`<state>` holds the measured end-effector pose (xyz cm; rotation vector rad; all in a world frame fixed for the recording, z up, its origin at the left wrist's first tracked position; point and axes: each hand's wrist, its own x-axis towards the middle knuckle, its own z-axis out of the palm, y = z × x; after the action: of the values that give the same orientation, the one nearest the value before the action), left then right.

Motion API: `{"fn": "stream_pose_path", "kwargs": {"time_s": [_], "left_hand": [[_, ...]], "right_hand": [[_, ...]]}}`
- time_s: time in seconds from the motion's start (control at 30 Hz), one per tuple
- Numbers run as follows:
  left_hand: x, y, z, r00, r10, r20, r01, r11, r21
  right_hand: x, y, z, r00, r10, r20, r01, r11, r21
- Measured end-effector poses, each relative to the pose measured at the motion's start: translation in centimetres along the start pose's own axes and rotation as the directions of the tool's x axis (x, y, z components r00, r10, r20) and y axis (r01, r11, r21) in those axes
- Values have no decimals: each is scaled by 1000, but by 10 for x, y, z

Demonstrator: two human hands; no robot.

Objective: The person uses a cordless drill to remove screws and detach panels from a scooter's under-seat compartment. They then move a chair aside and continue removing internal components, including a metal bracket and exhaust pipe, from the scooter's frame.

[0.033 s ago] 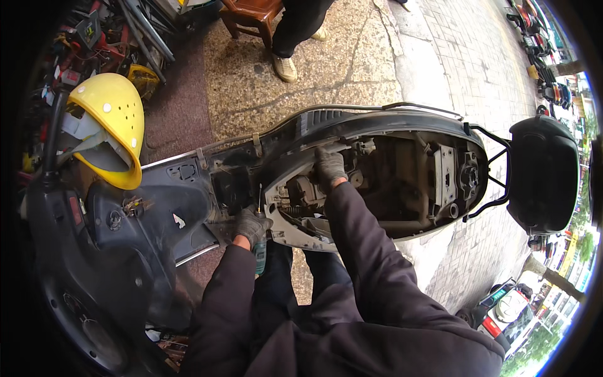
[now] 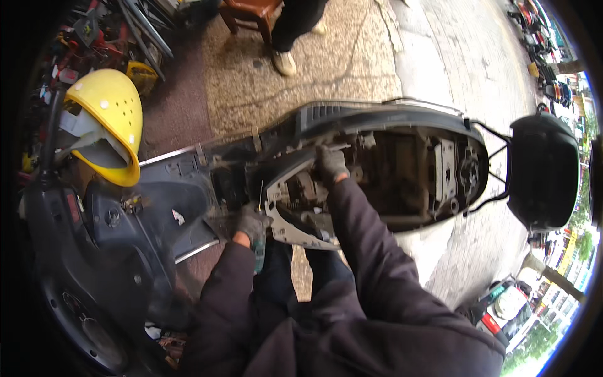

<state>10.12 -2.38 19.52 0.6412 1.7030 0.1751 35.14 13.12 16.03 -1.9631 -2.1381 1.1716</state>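
Observation:
A black scooter lies across the view with its seat off, so the oval underseat frame (image 2: 295, 235) stands open. My left hand (image 2: 252, 224), in a grey glove, is closed round a green power drill (image 2: 259, 251) at the front of that frame. The drill's long thin bit points up and away, past my fingers. My right hand (image 2: 331, 164), gloved too, reaches over the opening to its far inner side. Its fingers are curled beside a pale thin part (image 2: 342, 146); what they grip is hidden.
A yellow hard hat (image 2: 122, 103) hangs by the handlebar at left. A black top box (image 2: 544, 173) sits on the rear rack. Beyond the scooter are a person's shoe (image 2: 284, 63) and a brown stool (image 2: 245, 14). Tools and tubes (image 2: 147, 28) crowd the far left.
The whole view shifts very slightly and blurs a little. Both hands stay at the same places on the scooter.

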Motion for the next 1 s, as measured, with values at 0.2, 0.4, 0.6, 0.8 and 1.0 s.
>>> {"fn": "stream_pose_path", "kwargs": {"time_s": [0.2,0.4,0.6,0.8,1.0], "left_hand": [[-27,-2,-9,986,162,31,-164,984,70],[-119,11,-12,981,188,-45,-177,966,187],[-174,-21,-6,977,99,-191,-87,994,72],[-218,-86,-3,956,32,-290,-93,975,-200],[-252,-171,-16,925,-29,-378,-108,936,-337]], "right_hand": [[-80,-34,-12,862,486,146,-201,63,977],[-153,-64,-71,900,407,156,-209,88,974],[-199,-65,-67,908,3,420,-410,219,885],[-288,-83,3,593,-327,736,-194,829,524],[-363,-106,46,581,-392,713,476,874,92]]}}
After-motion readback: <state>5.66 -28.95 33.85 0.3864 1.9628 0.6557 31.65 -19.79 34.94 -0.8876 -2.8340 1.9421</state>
